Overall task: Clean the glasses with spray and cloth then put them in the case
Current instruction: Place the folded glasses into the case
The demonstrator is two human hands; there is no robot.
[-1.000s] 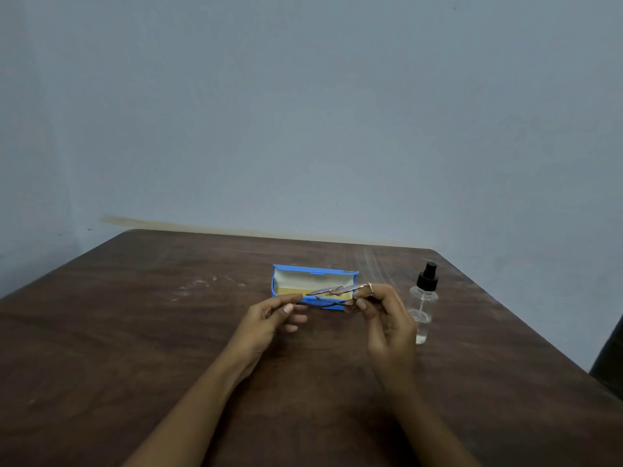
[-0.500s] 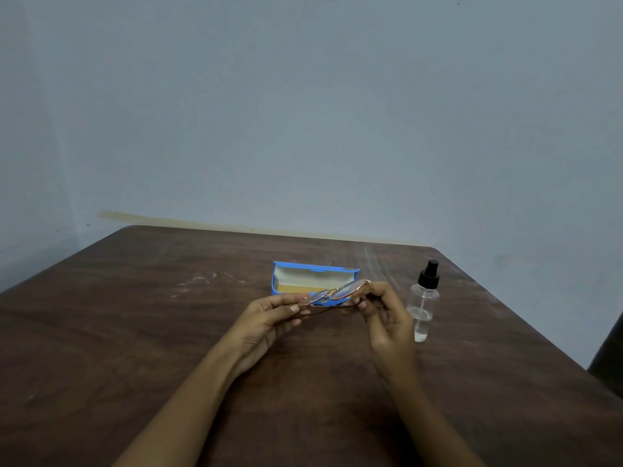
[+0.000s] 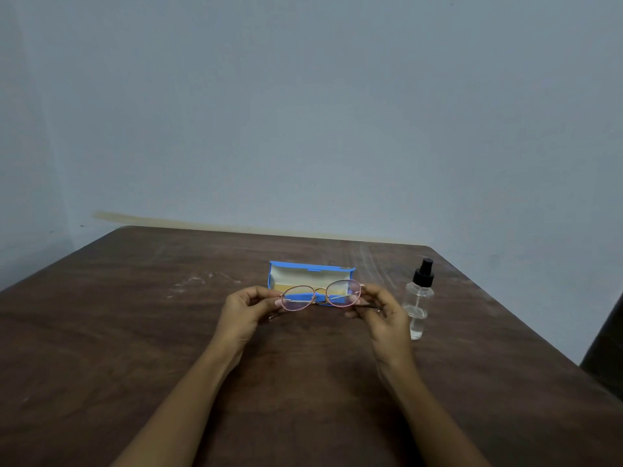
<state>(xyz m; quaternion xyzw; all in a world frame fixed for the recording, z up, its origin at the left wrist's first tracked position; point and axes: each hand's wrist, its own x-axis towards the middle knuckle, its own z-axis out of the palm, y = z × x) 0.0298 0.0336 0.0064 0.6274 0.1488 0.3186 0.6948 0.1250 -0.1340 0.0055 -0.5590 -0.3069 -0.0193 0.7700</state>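
Round glasses (image 3: 320,295) with a thin pink-gold frame are held up above the table, lenses facing me. My left hand (image 3: 244,311) pinches the left rim. My right hand (image 3: 384,315) pinches the right rim and hinge. Just behind the glasses lies the blue case (image 3: 312,271), open, its cream lining showing; a yellowish cloth seems to lie inside, partly hidden by the lenses. A clear spray bottle (image 3: 419,298) with a black nozzle stands upright to the right of my right hand, close to it but apart.
The dark brown wooden table (image 3: 135,332) runs to a blue-grey wall behind. Its right edge slants away near the bottle. A dark object (image 3: 606,348) shows at the far right beyond the table edge.
The glasses have come out of the case towards me and tipped from edge-on to upright, lenses facing me. Both hands moved slightly nearer and apart.
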